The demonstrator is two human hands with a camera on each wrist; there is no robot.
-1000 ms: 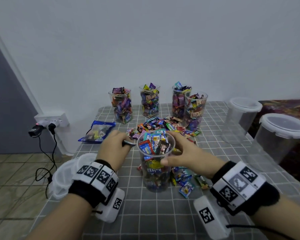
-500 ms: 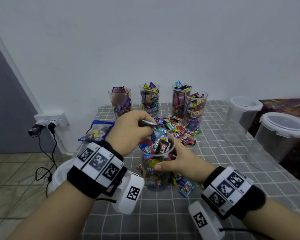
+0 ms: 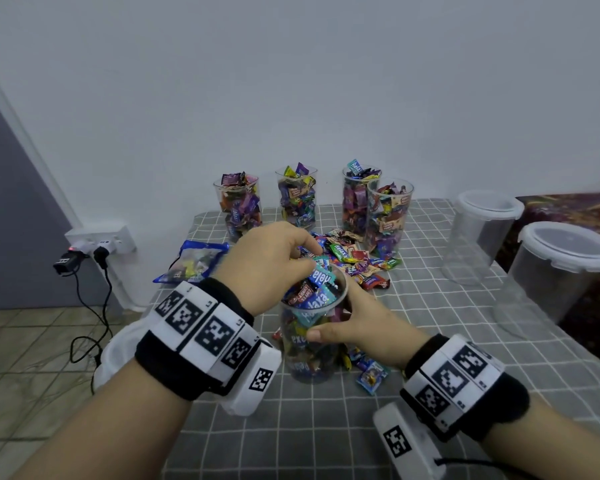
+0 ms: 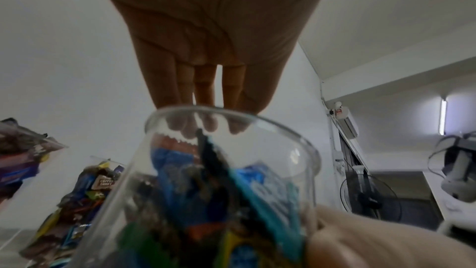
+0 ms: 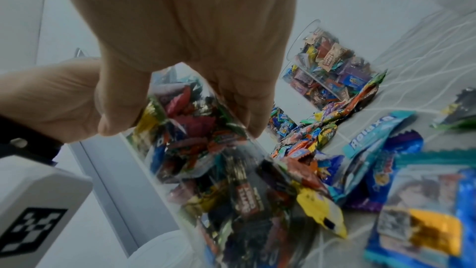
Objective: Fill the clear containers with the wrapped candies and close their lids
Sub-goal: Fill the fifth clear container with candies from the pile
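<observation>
**Hands at the full candy cup**

A tall clear cup [image 3: 312, 341] stands straight up on the worktop [image 3: 430, 341], with its long side running up and down and its open mouth facing the ceiling. It is packed with wrapped candies [image 3: 314, 292], and some poke out over the rim.

The right hand [image 3: 357, 327] is on the right side of the cup. Its thumb and fingers [image 5: 121, 113] curl around the clear wall and hold it.

The left hand [image 3: 267, 268] is just above the cup's mouth. Its fingers [image 4: 206, 93] point down and are close together, with the tips at the top candies. I cannot tell if they pinch one.

Behind the cup lies a loose pile of candies [image 3: 354, 258]. Behind the pile, four more filled cups [image 3: 297, 197] stand in a row by the wall. A few candies [image 3: 371, 375] lie just right of the cup's foot. A blue bag [image 3: 193, 261] lies to the left of the cup. Two big tubs with white lids [image 3: 565, 268] stand far off to the right of the cup.
</observation>
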